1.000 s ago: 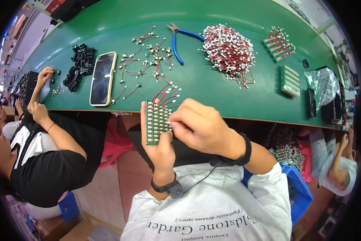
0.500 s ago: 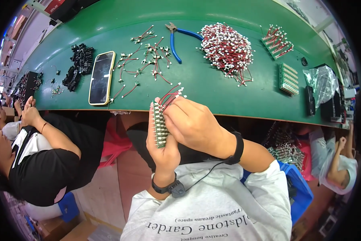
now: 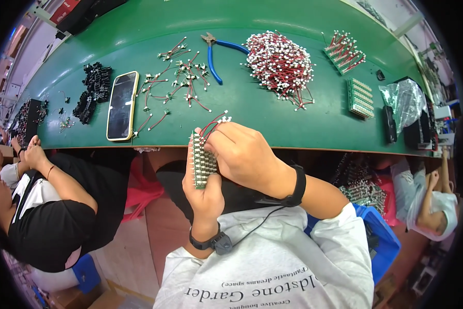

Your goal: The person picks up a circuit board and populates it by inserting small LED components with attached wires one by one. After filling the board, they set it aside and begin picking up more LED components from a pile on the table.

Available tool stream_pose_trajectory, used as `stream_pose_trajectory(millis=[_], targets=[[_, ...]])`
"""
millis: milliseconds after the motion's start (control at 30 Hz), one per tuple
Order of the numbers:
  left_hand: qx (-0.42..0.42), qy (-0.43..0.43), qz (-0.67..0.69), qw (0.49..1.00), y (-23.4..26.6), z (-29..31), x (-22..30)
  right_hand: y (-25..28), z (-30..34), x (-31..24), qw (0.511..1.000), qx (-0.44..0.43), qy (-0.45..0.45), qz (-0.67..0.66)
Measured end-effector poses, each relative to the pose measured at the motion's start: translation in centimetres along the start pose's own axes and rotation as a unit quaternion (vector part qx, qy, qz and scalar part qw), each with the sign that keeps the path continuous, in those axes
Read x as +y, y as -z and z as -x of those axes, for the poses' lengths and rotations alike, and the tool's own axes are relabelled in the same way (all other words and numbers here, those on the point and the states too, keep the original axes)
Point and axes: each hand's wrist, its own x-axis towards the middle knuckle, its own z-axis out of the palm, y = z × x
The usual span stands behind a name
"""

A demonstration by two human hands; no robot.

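My left hand [image 3: 204, 202] is closed round a narrow green circuit board panel [image 3: 203, 162] studded with rows of small white connectors, held upright just off the table's near edge. Several thin red cables [image 3: 208, 125] with white plugs rise from the panel's upper end. Against its upper right side, my right hand [image 3: 247, 157] pinches among these cables; its fingertips and the exact spot they grip are mostly hidden behind the knuckles. Both wrists wear black bands, that on the right trailing a dark cord.
The green table [image 3: 175, 123] holds a phone [image 3: 122, 106], loose cables [image 3: 182, 82], blue-handled cutters [image 3: 214, 62], a heap of red cables [image 3: 280, 67], two more panels [image 3: 360, 98], black parts [image 3: 93, 91] and a clear bag [image 3: 409, 103]. A co-worker [image 3: 51, 211] sits at left. A blue bin [image 3: 378, 242] stands at right.
The view has shifted slightly, so the things on the table appear further left. Both hands keep hold near the panel's upper end; the red cables there lean a little differently.
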Motion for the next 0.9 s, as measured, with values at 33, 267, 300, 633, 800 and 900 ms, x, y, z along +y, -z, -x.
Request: stream_pose_trajectory(millis=[33,267,300,633,800,900], targets=[[0.002,0.009,0.002,1.000,0.0,-0.1,0.0,0.0,0.0,0.2,1.000,0.001,-0.008,-0.012],[0.032,0.017,0.034,0.999,-0.5,0.0,0.3,0.4,-0.1,-0.1,0.999,0.009,-0.033,-0.024],[0.024,0.015,0.015,0.999,-0.5,-0.1,0.5,0.3,-0.2,-0.1,0.999,0.008,-0.034,-0.024],[0.142,-0.009,0.087,0.986,-1.2,-0.8,1.1,1.3,-1.3,1.8,0.990,0.000,-0.081,-0.117],[0.171,-0.022,0.107,0.979,0.7,-1.5,1.2,3.6,-1.8,7.3,0.933,-0.071,-0.282,-0.211],[0.170,-0.027,0.098,0.980,0.6,-1.1,1.2,4.2,-0.9,8.8,0.993,-0.034,-0.104,-0.045]])
